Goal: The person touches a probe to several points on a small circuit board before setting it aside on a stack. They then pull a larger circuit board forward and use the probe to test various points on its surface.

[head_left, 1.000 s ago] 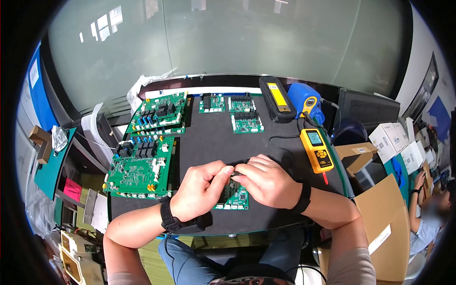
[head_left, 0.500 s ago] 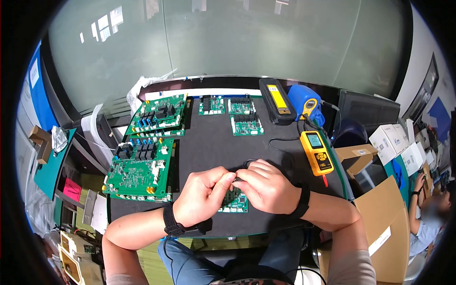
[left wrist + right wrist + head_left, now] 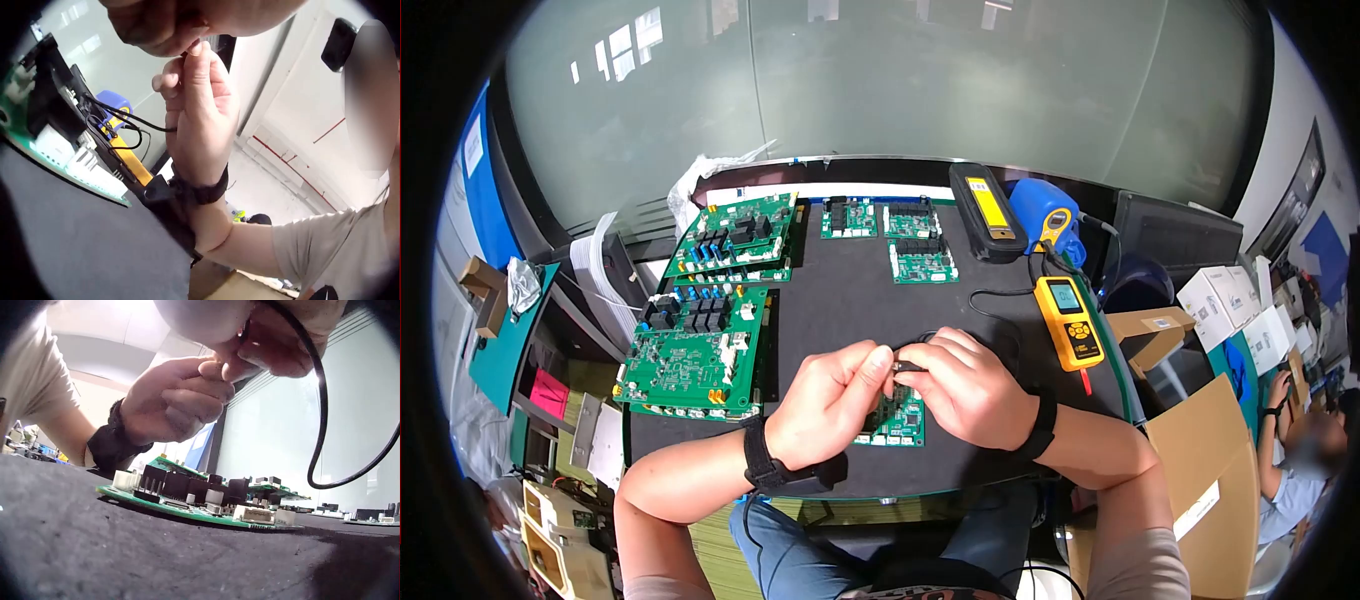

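Note:
In the head view both hands meet above a small green circuit board [image 3: 906,424] near the table's front edge. My right hand [image 3: 978,392] pinches a small dark piece [image 3: 909,367] between thumb and curled fingers. Thumb and forefinger of my left hand [image 3: 825,405] close at that piece's near end; the very tip is hidden by the fingers. A black cable [image 3: 322,412] hangs from the right hand in the right wrist view, where the board [image 3: 206,515] lies flat below both hands. In the left wrist view the right hand [image 3: 203,125] has its fingers curled.
Large green boards [image 3: 690,355] are stacked at the left, and three small ones [image 3: 923,262] lie at the back. A yellow meter [image 3: 1069,322], a blue-and-yellow device [image 3: 1045,215] and a black case [image 3: 988,212] stand right. Another person [image 3: 1300,450] sits far right.
The fingertips of the two hands have shifted slightly, and more of the dark piece shows between them than half a second ago. The boards and meter have not been moved.

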`<state>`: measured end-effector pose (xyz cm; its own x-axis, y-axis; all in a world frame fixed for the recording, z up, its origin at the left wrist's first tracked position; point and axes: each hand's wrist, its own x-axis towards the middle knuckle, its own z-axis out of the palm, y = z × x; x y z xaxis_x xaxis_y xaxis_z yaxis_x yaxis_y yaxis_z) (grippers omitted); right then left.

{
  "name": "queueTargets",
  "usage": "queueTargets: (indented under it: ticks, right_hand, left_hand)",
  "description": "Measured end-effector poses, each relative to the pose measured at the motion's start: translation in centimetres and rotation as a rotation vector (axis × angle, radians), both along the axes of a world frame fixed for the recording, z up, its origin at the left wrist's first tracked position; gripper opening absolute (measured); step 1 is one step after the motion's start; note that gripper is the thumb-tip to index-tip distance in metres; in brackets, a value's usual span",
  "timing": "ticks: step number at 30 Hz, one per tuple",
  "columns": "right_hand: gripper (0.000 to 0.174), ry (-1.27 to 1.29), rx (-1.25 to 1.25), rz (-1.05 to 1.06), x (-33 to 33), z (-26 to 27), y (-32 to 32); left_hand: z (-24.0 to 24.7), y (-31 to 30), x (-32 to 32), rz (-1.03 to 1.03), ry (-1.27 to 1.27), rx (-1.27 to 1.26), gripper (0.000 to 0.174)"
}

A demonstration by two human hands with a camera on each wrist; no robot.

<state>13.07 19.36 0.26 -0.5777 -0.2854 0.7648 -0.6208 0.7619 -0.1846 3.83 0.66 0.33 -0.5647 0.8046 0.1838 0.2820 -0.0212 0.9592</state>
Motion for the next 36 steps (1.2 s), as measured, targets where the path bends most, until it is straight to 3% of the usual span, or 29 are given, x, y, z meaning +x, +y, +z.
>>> queueTargets:
  ticks: [7, 14, 17, 20, 29, 36]
  right_hand:
    - [0.023, -0.049, 0.04, -0.032, -0.1, 0.0, -0.2]
    - [0.019, -0.063, 0.072, -0.036, 0.0, -0.4, 0.1]
    - [0.027, -0.025, 0.069, -0.009, -0.1, -0.7, 0.1]
    - [0.019, -0.024, 0.072, -0.024, -0.1, -0.9, 0.1]
    - [0.029, -0.041, 0.066, -0.019, 0.3, -0.6, -0.1]
    - [0.02, -0.014, 0.094, -0.041, 0.2, -0.7, -0.1]
  left_hand:
    - [0.2, -0.1, -0.6, -0.004, 0.138, -0.009, 0.042]
    - [-0.1, 0.0, -0.7, 0.029, 0.133, -0.066, 0.037]
    - [-0.4, 0.0, -0.8, 0.033, 0.133, -0.107, 0.038]
    - [-0.5, 0.0, -0.7, 0.02, 0.099, -0.083, 0.039]
    - [-0.6, 0.0, -0.5, 0.006, 0.109, -0.069, 0.04]
    - [-0.7, 0.1, -0.3, 0.014, 0.114, -0.061, 0.039]
